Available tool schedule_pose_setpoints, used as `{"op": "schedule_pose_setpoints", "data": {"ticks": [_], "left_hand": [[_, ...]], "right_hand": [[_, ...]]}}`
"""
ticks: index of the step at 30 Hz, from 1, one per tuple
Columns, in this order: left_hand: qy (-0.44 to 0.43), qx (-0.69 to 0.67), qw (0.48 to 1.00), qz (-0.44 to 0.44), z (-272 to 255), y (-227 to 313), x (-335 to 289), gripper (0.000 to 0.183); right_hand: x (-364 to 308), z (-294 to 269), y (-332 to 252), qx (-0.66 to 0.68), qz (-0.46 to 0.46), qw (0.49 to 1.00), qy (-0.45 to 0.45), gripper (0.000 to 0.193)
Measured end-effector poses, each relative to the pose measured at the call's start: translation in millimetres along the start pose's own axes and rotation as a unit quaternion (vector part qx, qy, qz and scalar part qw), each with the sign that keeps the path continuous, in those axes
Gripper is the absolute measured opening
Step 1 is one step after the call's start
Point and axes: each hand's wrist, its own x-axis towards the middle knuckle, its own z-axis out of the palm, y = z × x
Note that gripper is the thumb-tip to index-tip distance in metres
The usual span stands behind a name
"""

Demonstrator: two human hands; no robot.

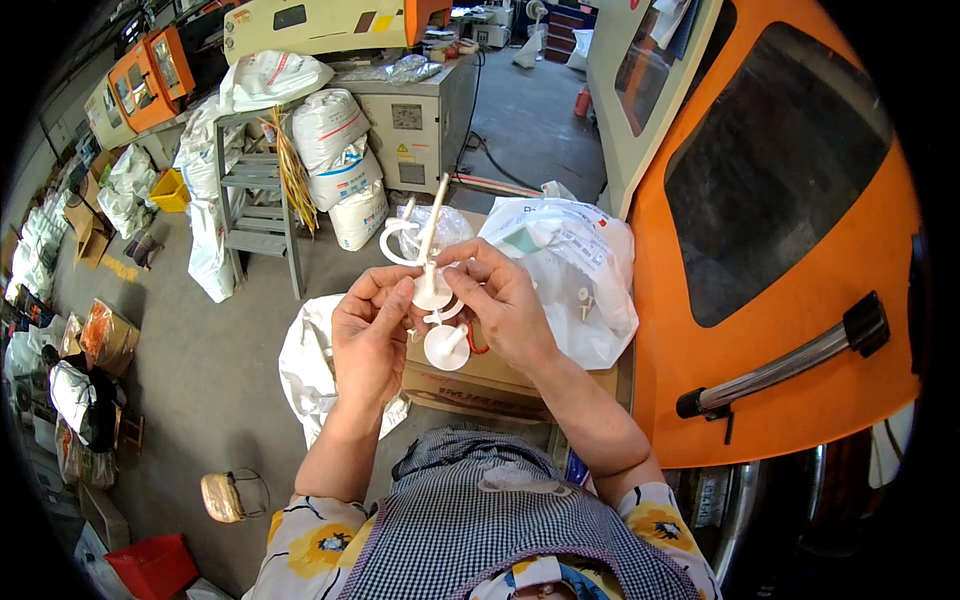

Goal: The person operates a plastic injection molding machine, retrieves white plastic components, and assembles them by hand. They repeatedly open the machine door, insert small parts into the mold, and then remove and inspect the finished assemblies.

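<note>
In front of me I hold a white plastic moulding [446, 348], made of a long thin rod, round discs and curved ring pieces. The rod points up and away from me. My left hand [368, 325] pinches the moulding from the left between thumb and fingers. From the other side, the thumb and fingers of my right hand [507, 305] close on it near the foot of the rod. My fingers partly hide where the pieces join. Below the hands stands a cardboard box [470, 392]. A small red curved thing [478, 342] shows just beside the lower disc.
A clear plastic bag [608, 325] with small white parts lies right of my hands. An orange machine door [650, 400] with a handle [780, 370] rises close at my right. White sacks [330, 130] and a grey stepladder [255, 205] stand ahead left. A white sack [305, 350] lies left of the box.
</note>
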Motion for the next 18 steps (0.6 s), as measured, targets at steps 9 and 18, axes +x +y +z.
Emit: {"op": "schedule_pose_setpoints", "data": {"ticks": [9, 18], "left_hand": [[-0.001, 0.119, 0.989, 0.083, 16, -1, -6, 0.008], [0.010, 0.148, 0.983, 0.105, 25, -3, -9, 0.011]], "right_hand": [[-3, 1, -1, -0.049, -0.034, 0.998, 0.006, 0.021], [-6, 0, 5, 0.072, 0.018, 0.997, 0.006, 0.021]]}}
